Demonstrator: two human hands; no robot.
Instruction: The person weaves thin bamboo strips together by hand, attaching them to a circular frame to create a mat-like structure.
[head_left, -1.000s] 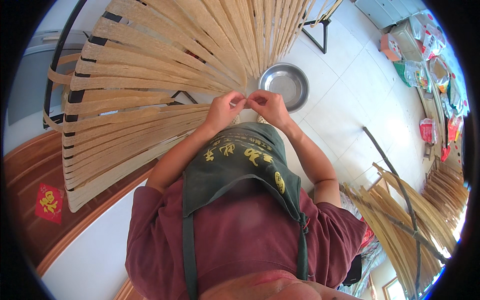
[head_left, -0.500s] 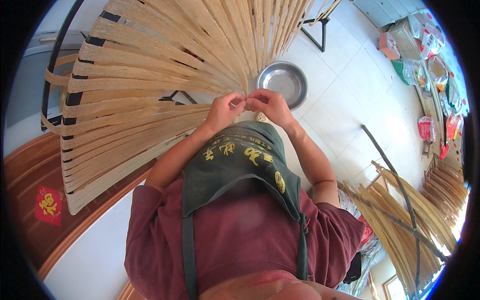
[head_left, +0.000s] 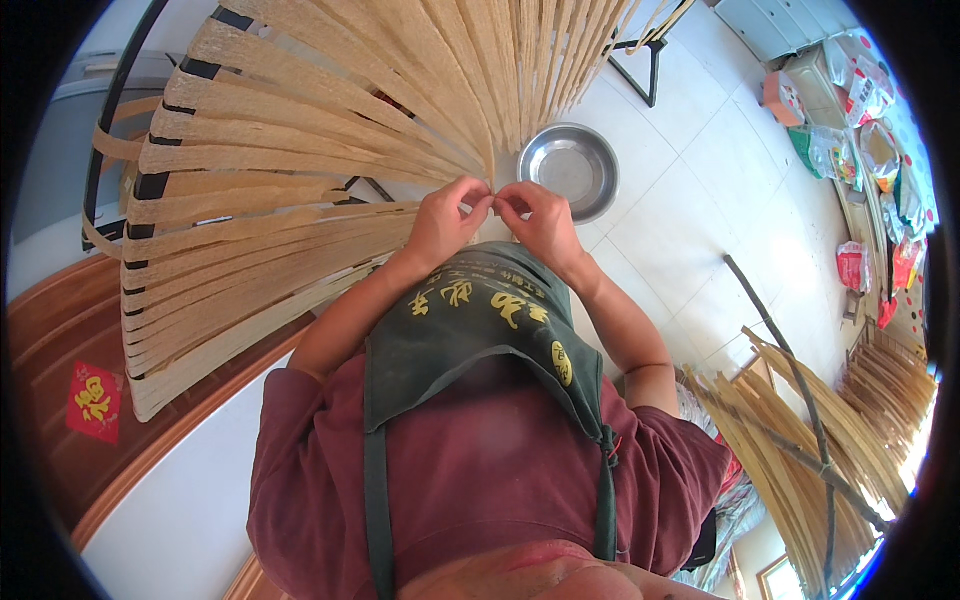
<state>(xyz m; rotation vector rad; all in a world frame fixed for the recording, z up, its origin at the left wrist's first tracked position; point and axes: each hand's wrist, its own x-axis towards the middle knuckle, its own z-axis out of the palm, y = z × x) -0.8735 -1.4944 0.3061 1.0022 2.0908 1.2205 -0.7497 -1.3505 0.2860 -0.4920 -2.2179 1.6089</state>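
Many long, flat tan strips point(head_left: 290, 130) hang over a black rack bar and fan out ahead of me and to the left. One narrow strip point(head_left: 490, 165) comes down from the fan to my fingers. My left hand point(head_left: 445, 222) is closed, thumb and forefinger pinching the lower end of that strip. Close beside it, my right hand point(head_left: 545, 222) pinches at the same end, fingertips almost touching the left ones. The exact spot under the fingertips is hidden.
A round metal basin point(head_left: 569, 172) stands on the tiled floor just beyond my right hand. A black rack leg point(head_left: 652, 75) stands past it. More pale strips point(head_left: 790, 440) hang over dark poles point(head_left: 775, 310) at the right. Plastic bags point(head_left: 830, 150) lie along the far-right side.
My right hand has shifted slightly and its fingers are curled a little more. Both hands stay at the strip's end. The view has moved slightly.
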